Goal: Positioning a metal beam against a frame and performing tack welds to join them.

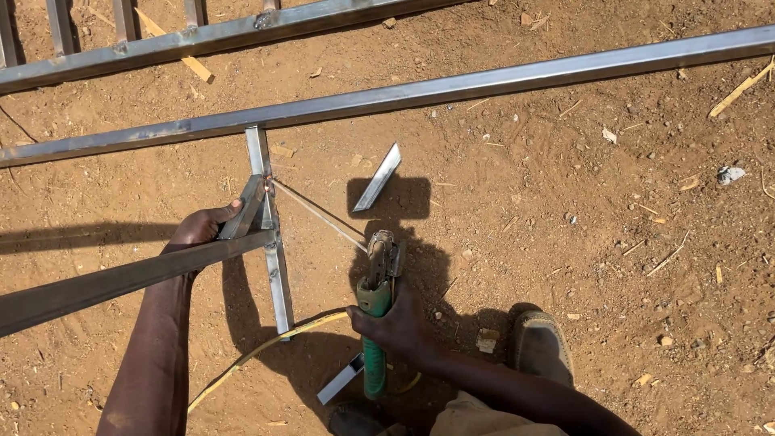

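Green-handled electrode holder [376, 323] sits in the right hand [397, 327], fingers wrapped fully round the grip, its metal clamp head pointing up the frame. A thin welding rod [319, 215] runs from that clamp up and to the left, its far tip meeting the short upright tube [270, 242] near the top of that tube. A yellow cable [266, 347] leaves the holder's lower end and curves away to the lower left across the dirt. Left of the upright tube, the left hand [202, 228] is closed on a small angled steel piece [246, 208], pressing it against the upright tube where a diagonal tube [121, 282] comes in from the lower left. The upright tube's top butts against a long steel tube [452, 89] lying crosswise above it. Right of the upright tube, well apart from it, a short loose offcut [378, 176] lies tilted on the ground. Another offcut [341, 379] lies below the upright tube's foot, partly under the holder. Further above the long tube lies a barred steel frame [161, 36]. A shoe [539, 345] stands to the right of the holder. Ground [605, 242] throughout is reddish dirt with wood chips and small stones.
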